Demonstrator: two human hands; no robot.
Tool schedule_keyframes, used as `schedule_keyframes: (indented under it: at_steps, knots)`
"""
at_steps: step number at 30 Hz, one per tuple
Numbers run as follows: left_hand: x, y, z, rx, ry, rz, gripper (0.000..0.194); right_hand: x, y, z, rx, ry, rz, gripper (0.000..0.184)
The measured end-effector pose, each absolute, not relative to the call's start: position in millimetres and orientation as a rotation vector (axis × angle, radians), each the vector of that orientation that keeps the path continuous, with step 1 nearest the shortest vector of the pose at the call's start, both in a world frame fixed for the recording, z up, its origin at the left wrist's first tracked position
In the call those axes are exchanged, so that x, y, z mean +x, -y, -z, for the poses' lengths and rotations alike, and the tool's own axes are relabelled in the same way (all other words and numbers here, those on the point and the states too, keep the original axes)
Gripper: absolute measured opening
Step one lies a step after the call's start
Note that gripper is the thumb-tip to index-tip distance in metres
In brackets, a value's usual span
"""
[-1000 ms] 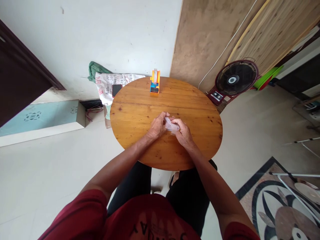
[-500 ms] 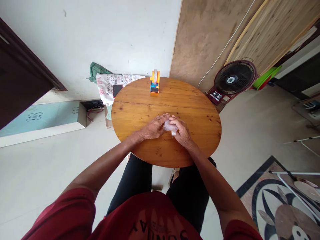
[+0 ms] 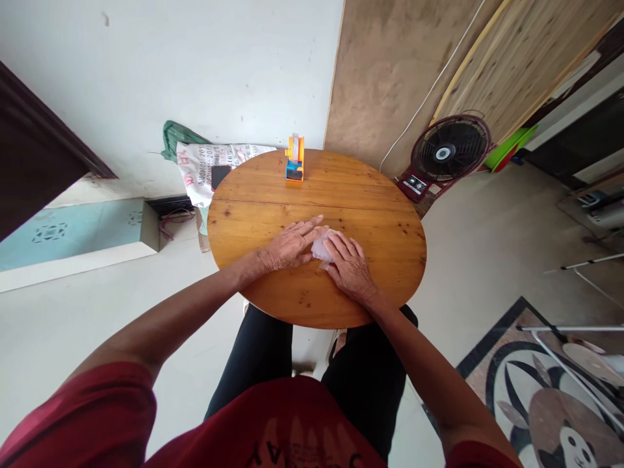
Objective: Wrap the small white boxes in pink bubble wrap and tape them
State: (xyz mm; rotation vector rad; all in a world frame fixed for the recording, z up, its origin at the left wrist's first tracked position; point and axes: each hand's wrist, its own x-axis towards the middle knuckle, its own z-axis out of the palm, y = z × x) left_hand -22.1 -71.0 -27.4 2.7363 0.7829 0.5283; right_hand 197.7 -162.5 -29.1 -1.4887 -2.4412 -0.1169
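The left hand [image 3: 291, 247] lay palm-down, fingers stretched and slightly spread, beside the crumpled translucent plastic [image 3: 320, 249] above the wooden surface [image 3: 312, 296]; the right hand [image 3: 350, 265] arched over the plastic, fingers bent; whether pinching, I couldn't tell.

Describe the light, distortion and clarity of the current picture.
Head view: soft light, brighter on the white wall than at the far right; head view: wide-angle stretch, swelling the left sleeve and tilting the fan; head view: pale bundle between left hand and right hand looks washed out, its folds hard to tell.
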Motion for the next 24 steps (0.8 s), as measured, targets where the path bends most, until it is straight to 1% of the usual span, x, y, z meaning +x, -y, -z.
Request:
schedule_keyframes:
  at_steps: [2,5,8,11,13,16,18,21,22,24]
  knots:
    - [-20,64,29,2.755,-0.661,-0.555,0.075,198,162,28,-1.482,2.436,0.097,0.06]
    - [-13,55,42,2.71,-0.503,-0.662,0.071,200,162,28,-1.45,2.415,0.054,0.06]
    - [-6,50,58,2.619,-0.458,-0.762,0.072,205,159,30,-1.39,2.388,-0.008,0.063]
    - [-2,49,64,2.493,-0.468,-0.835,0.074,211,153,33,-1.331,2.343,-0.085,0.067]
    - [1,47,59,2.343,-0.502,-0.848,0.071,213,145,34,-1.308,2.29,-0.142,0.07]
    - [6,40,43,2.024,-0.587,-0.757,0.057,215,129,30,-1.306,2.154,-0.243,0.075]
    - [11,32,31,1.836,-0.605,-0.643,0.049,216,116,26,-1.325,2.023,-0.356,0.076]
    - [20,21,21,1.718,-0.7,-0.557,0.037,217,97,21,-1.348,1.826,-0.657,0.069]
    - [22,18,20,1.697,-0.758,-0.564,0.035,218,91,20,-1.338,1.763,-0.774,0.067]
    - [24,16,20,1.644,-0.813,-0.59,0.039,221,80,20,-1.283,1.637,-0.991,0.065]
